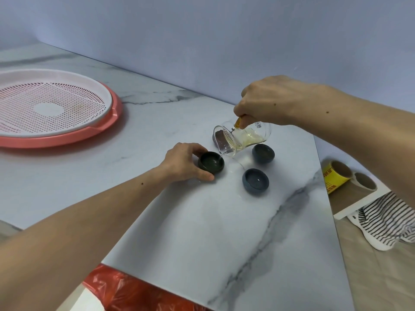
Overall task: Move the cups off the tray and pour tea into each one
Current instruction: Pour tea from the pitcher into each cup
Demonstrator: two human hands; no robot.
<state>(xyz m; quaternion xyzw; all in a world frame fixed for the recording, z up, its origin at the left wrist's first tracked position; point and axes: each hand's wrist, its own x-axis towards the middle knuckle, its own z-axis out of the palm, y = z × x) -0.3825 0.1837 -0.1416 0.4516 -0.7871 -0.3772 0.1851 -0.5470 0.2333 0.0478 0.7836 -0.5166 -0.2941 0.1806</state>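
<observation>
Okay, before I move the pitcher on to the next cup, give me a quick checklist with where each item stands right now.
1. Tray has no cups on it: ok.
2. Left hand steadies the green cup: ok.
3. Right hand grips the pitcher handle: ok.
4. Stream lands inside the green cup: ok.
5. Green cup full enough: cannot tell.
6. Tea left in the pitcher: ok.

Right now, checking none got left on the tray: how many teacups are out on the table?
3, maybe 4. A dark green cup steadied by the left hand, a blue cup nearest, another blue cup below the glass pitcher. A dark shape behind the pitcher may be a fourth. The tray holds none.
</observation>
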